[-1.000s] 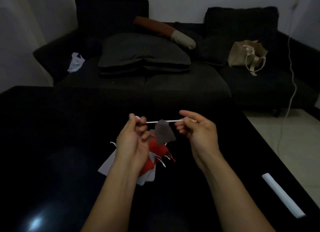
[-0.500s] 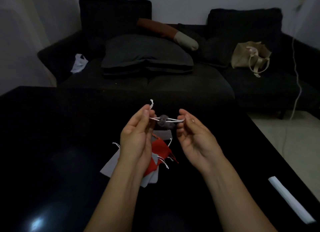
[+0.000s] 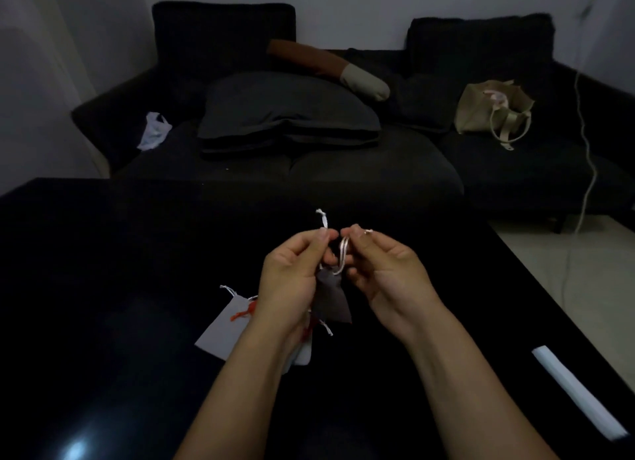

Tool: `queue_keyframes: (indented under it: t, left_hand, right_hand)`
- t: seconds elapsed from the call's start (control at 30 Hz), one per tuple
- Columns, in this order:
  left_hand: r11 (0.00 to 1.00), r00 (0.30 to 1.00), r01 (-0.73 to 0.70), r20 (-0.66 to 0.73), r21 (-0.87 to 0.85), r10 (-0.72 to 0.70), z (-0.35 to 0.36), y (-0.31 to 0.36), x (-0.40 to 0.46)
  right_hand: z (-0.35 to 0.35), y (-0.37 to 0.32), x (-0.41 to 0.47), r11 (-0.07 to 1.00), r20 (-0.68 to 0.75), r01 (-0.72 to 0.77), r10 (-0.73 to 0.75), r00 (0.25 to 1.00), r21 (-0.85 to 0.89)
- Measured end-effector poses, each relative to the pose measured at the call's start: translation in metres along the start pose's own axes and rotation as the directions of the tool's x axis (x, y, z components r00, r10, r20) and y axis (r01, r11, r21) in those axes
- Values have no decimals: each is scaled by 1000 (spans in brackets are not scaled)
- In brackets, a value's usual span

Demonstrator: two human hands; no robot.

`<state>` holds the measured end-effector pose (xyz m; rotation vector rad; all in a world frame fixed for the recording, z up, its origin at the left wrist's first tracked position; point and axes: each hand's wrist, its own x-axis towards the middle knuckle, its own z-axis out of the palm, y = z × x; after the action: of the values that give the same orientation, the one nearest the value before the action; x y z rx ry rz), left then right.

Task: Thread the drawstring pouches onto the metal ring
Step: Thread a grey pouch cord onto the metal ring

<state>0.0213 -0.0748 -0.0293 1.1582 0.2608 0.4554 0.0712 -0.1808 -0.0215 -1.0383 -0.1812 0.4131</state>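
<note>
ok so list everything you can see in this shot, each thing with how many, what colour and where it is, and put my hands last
dark grey pouch: one, hanging between the hands above the table
white drawstring: one, looped from the pouch up into the right fingers; knotted end sticks up above the left fingers
light grey pouches: at least two, flat on the table, partly under the left wrist
red pouch: one, mostly hidden by the left wrist
table: one, glossy black
white strip: one, table's right edge
sofa: one, black, behind the table
cushion: one, dark grey, on the sofa
beige bag: one, sofa's right seat
left hand: pinches the drawstring
right hand: pinches the loop
</note>
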Motion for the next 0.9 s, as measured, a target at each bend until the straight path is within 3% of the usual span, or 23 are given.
queue_keyframes:
  t: [0.13,0.27,0.53,0.63,0.77,0.9]
  left_hand:
    - [963,995,-76,81,258,56,-9,2,2]
    - [958,975,-63,223,279,-1,-9,4,-2]
    - [964,943,39,310,264,-123,-5,8,-6]
    - [932,929,-22,352,361,-114,-7,3,-6]
    - [925,955,3,274,380,-116,-8,-1,-3]
    - [958,976,134,136,254,-172,-7,1,-3]
  right_hand:
    - [-11,-15,3,914,105,275,-255,961,-298]
    - [-18,-18,5,793,250,412,-331,910,-448]
    - [-15,-18,-3,852,206,297,-227,952,-431]
    - [-17,-18,-2,826,182,257,-189,965,-502]
    - [-17,-18,-1,846,101,187,-158,982,-500]
    - [-22,-21,1,882,-16,115,-138,990,-458]
